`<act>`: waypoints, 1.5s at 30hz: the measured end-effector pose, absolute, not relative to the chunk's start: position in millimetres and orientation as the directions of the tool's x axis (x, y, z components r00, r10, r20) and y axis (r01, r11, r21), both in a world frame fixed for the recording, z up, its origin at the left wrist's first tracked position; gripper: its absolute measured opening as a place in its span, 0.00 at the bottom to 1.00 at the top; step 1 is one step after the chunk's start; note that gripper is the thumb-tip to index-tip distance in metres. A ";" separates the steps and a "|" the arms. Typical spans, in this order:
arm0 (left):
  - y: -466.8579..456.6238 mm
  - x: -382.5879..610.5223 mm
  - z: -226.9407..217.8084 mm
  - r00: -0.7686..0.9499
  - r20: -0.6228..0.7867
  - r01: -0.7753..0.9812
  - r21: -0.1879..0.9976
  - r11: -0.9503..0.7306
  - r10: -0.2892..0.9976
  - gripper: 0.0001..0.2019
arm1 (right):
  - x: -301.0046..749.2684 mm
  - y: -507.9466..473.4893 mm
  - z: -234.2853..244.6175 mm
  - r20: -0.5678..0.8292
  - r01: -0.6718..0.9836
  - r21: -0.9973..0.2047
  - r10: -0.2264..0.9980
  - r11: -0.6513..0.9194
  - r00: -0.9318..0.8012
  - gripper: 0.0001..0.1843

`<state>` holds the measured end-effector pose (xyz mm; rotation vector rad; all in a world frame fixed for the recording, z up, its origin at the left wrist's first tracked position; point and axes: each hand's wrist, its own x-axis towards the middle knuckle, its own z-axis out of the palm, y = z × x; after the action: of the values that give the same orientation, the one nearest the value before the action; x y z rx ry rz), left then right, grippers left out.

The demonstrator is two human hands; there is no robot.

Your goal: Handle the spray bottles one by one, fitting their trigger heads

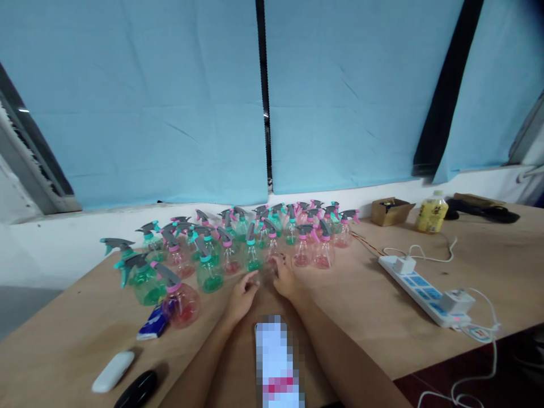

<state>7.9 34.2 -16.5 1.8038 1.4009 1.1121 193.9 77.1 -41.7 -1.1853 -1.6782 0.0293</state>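
My left hand (243, 296) is low over the table, fingers loosely bent and apart, with nothing visible in it. Just in front of it stands a green-tinted spray bottle (254, 262) with a grey and teal trigger head. My right hand (282, 275) reaches to the base of a pink-tinted spray bottle (272, 245); its fingers are apart, and whether they touch the bottle I cannot tell. Another pink spray bottle (302, 255) stands to its right. Nearer on the left are a larger-looking pink spray bottle (185, 306) and a green spray bottle (209, 276).
Many more spray bottles crowd toward the wall. A phone (278, 362) lies between my forearms. At left are a blue packet (153, 324), a white case (113, 371) and a black case (136, 390). A power strip (419, 289), cardboard box (389, 212) and yellow-labelled bottle (431, 214) are right.
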 end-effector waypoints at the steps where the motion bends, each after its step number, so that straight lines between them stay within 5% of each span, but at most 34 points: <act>1: 34.0 7.9 -16.4 0.097 0.250 0.470 0.842 -0.266 0.963 0.24 | 194.8 77.3 -39.8 0.711 0.687 -0.523 0.703 0.505 0.025 0.24; 11: 33.1 8.5 -14.5 0.084 0.257 0.468 0.843 -0.266 0.963 0.23 | 216.8 78.3 -15.3 0.740 0.690 -0.631 0.542 0.355 0.398 0.29; 17: 37.6 7.7 -19.7 0.079 0.282 0.430 0.856 -0.287 0.956 0.21 | 228.6 93.5 -28.1 0.750 0.629 -0.637 0.546 0.445 0.373 0.34; 32: 38.4 7.6 -22.5 0.084 0.287 0.423 0.857 -0.295 0.954 0.22 | 225.4 82.9 -19.1 0.732 0.704 -0.653 0.473 0.279 0.490 0.20; 45: 39.0 8.0 -24.8 0.092 0.297 0.448 0.840 -0.306 0.950 0.21 | 223.5 66.8 -2.7 0.697 0.507 -0.716 0.453 0.480 0.556 0.15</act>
<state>8.0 39.0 -24.8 1.8169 1.3728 1.1639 223.5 66.8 -2.7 -1.1263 -1.0410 -0.0418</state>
